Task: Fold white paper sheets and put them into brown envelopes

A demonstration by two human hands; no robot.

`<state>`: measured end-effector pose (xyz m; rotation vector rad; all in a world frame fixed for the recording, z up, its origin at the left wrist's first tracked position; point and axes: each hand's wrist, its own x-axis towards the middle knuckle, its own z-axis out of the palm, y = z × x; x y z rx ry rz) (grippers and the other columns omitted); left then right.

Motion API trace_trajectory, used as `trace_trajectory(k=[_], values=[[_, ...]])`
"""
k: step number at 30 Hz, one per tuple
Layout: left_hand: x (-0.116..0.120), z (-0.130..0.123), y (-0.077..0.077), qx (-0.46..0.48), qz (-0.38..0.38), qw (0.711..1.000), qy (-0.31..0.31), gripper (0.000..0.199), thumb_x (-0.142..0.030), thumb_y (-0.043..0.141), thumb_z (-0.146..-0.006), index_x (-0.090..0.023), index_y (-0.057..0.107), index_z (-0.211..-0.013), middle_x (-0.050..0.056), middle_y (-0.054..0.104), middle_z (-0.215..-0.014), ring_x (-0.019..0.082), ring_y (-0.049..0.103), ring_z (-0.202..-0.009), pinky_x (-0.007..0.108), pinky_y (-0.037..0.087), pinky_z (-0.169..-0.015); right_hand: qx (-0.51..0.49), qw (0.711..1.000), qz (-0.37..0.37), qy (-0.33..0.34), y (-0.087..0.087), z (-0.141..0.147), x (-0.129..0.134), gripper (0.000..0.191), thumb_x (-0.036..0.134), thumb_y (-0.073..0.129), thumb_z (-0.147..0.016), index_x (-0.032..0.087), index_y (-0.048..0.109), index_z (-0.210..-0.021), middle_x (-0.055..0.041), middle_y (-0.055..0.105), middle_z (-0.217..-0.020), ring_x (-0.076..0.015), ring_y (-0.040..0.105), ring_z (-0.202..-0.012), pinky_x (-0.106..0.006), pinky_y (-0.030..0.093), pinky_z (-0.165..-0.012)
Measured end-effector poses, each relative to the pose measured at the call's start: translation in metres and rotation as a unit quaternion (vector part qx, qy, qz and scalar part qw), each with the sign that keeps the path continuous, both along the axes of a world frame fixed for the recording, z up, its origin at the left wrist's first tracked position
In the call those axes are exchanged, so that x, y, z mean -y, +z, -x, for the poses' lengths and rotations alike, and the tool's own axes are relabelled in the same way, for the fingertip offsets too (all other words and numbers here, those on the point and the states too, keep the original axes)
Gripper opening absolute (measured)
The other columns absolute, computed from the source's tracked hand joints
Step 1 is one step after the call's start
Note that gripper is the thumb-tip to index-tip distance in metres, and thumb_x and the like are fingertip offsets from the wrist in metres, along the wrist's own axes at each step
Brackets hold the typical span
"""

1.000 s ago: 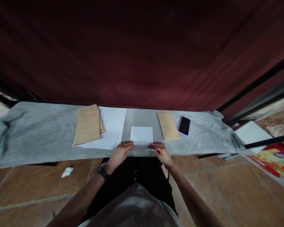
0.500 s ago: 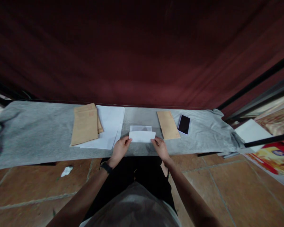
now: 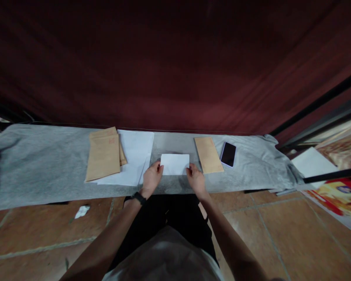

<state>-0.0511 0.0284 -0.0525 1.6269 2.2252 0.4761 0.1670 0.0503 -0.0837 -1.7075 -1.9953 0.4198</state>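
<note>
Your left hand point(image 3: 152, 178) has the near left corner area of the white paper point(image 3: 174, 164) pinched between thumb and fingers, and your right hand point(image 3: 196, 179) grips the opposite side, thumb on top! The paper sits right between them, a neat rectangle with its long edges running left to right, over the middle of the grey cloth point(image 3: 55, 164), close to your lap. Whether it lies flat on the cloth or is lifted slightly, you cannot tell from this view.

Just to the right of your right hand, a single brown envelope point(image 3: 209, 155) lies at a slant, and right beside it comes the smartphone point(image 3: 228, 154), dark screen up, in a light purple case. Over on the left, beyond your left hand, loose white sheets point(image 3: 137, 150) spread out, with the overlapping brown envelopes point(image 3: 103, 158) lying partly on top of them, faint red print near their upper edge.

On your left wrist, a black watch point(image 3: 140, 198)! Down on the tiled floor point(image 3: 251, 234), a crumpled white scrap point(image 3: 82, 211) lies at left, while red-and-yellow packaging point(image 3: 343, 195) shows at far right. Behind it all hangs dark red fabric point(image 3: 163, 78).
</note>
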Motion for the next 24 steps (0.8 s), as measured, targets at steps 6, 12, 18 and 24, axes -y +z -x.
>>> trace_trajectory(k=[6, 12, 18, 24], values=[[-0.001, -0.009, 0.004, -0.036, 0.020, 0.999, 0.014, 0.042, -0.033, 0.048, -0.099, -0.020, 0.051, -0.139, 0.010, 0.076, -0.103, 0.024, 0.073, -0.089, 0.030, 0.051, -0.074, 0.052, 0.998, -0.018, -0.010, 0.000, 0.008, 0.001, 0.028, 0.027, 0.047, -0.101, 0.019, 0.055, -0.126, -0.0110, 0.074, -0.103, -0.0227, 0.071, -0.087, -0.031, 0.052, -0.079], [0.002, -0.013, 0.002, -0.050, 0.000, 0.999, -0.009, 0.044, -0.029, 0.040, -0.102, -0.016, 0.047, -0.143, 0.016, 0.072, -0.115, 0.028, 0.071, -0.102, 0.036, 0.053, -0.082, 0.077, 0.997, -0.013, -0.002, 0.001, 0.010, 0.001, 0.030, 0.027, 0.044, -0.102, 0.018, 0.056, -0.128, -0.0143, 0.071, -0.112, -0.0251, 0.069, -0.093, -0.035, 0.052, -0.084], [0.002, -0.012, -0.002, -0.065, -0.001, 0.997, -0.029, 0.038, -0.026, 0.040, -0.101, -0.018, 0.055, -0.136, 0.015, 0.071, -0.116, 0.027, 0.070, -0.105, 0.035, 0.053, -0.087, 0.119, 0.993, -0.013, 0.003, 0.007, 0.014, 0.005, 0.031, 0.023, 0.040, -0.102, 0.016, 0.058, -0.126, -0.0167, 0.067, -0.109, -0.0265, 0.066, -0.091, -0.038, 0.050, -0.084], [0.001, -0.013, -0.007, -0.110, -0.015, 0.992, -0.062, 0.036, -0.024, 0.036, -0.103, -0.020, 0.056, -0.133, 0.012, 0.070, -0.113, 0.025, 0.070, -0.100, 0.033, 0.054, -0.080, 0.124, 0.988, -0.081, 0.037, 0.012, 0.031, 0.006, 0.034, 0.022, 0.045, -0.099, 0.013, 0.057, -0.131, -0.0178, 0.062, -0.127, -0.0282, 0.058, -0.114, -0.042, 0.046, -0.098]])
